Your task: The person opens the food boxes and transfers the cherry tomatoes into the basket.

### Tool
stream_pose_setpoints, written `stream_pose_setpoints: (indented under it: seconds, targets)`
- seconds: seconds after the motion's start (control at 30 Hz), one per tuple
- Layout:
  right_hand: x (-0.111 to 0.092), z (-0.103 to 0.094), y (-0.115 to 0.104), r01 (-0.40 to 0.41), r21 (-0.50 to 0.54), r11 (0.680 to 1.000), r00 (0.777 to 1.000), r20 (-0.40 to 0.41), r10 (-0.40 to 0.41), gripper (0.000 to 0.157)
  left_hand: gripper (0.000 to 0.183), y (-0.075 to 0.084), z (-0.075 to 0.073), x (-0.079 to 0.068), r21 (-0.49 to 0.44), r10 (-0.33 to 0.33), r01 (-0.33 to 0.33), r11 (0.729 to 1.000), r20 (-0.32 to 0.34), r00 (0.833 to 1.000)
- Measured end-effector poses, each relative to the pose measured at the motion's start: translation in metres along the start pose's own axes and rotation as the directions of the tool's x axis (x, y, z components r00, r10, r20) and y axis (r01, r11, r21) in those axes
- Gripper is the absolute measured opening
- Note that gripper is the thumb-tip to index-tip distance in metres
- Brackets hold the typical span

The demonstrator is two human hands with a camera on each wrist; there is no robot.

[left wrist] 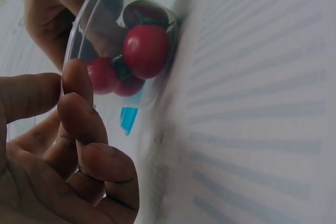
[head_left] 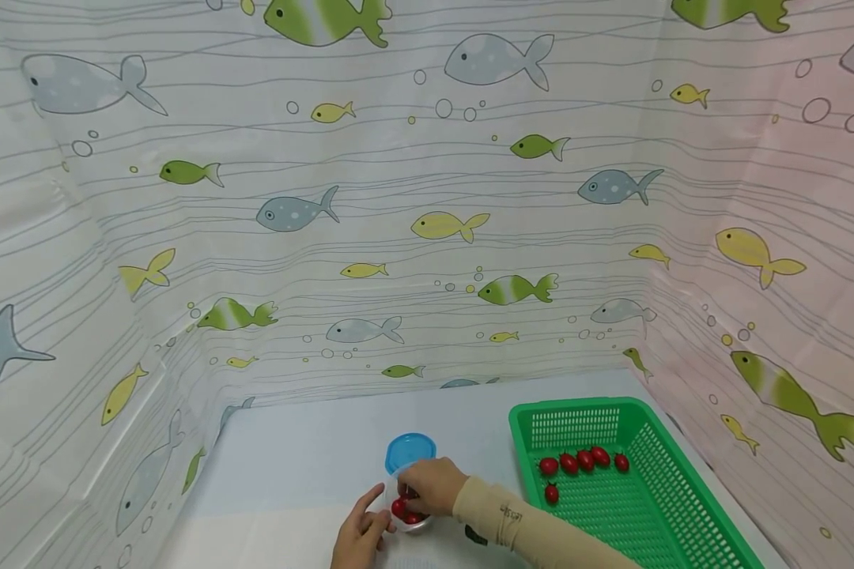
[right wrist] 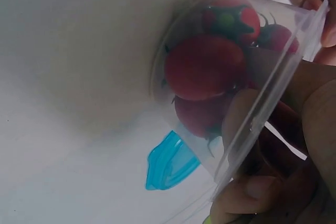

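A clear plastic cup (head_left: 414, 528) stands on the table with several red cherry tomatoes (left wrist: 146, 51) inside, some with green stems. My right hand (head_left: 434, 484) reaches down into the cup from above. Its bent fingers (right wrist: 239, 116) close around a tomato among the others, partly hidden by the hand and the cup's wall. At the cup's left side is my left hand (head_left: 359, 537). Its thumb and curled index finger (left wrist: 77, 80) hold the rim, while the other fingers curl below. A blue lid (head_left: 410, 453) lies just behind the cup.
To the right sits a green slotted basket (head_left: 640, 506) with several more tomatoes (head_left: 585, 461) near its back left. A small dark object (head_left: 475, 536) shows beside my right sleeve (head_left: 527, 529). A fish-patterned sheet (head_left: 398, 253) encloses the white table (head_left: 292, 466) at the back and sides.
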State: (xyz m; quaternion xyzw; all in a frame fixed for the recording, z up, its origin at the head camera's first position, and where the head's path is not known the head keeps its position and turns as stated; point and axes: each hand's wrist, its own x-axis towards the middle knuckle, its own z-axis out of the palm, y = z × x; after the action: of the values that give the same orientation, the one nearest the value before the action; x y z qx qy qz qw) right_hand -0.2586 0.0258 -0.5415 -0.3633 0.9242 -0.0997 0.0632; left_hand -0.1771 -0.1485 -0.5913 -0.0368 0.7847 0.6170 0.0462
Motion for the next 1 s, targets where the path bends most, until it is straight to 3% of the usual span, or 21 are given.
stream_pose_setpoints:
  seconds: [0.2,0.67,1.0]
  targets:
    - [0.001,-0.005,0.001,-0.011,0.066,0.998,1.000,0.002,0.011,0.014,0.062,0.000,-0.001,0.001,-0.002,0.003,-0.003,1.000,0.000,1.000]
    - [-0.013,-0.032,-0.003,0.013,0.115,0.993,0.997,-0.071,-0.005,0.017,0.060,-0.001,-0.001,0.001,0.008,0.008,-0.008,1.000,0.015,1.000]
    - [-0.029,-0.057,-0.001,0.086,0.164,0.983,0.985,-0.159,-0.060,0.017,0.058,0.000,0.000,0.001,0.028,-0.004,0.004,1.000,0.000,1.000]
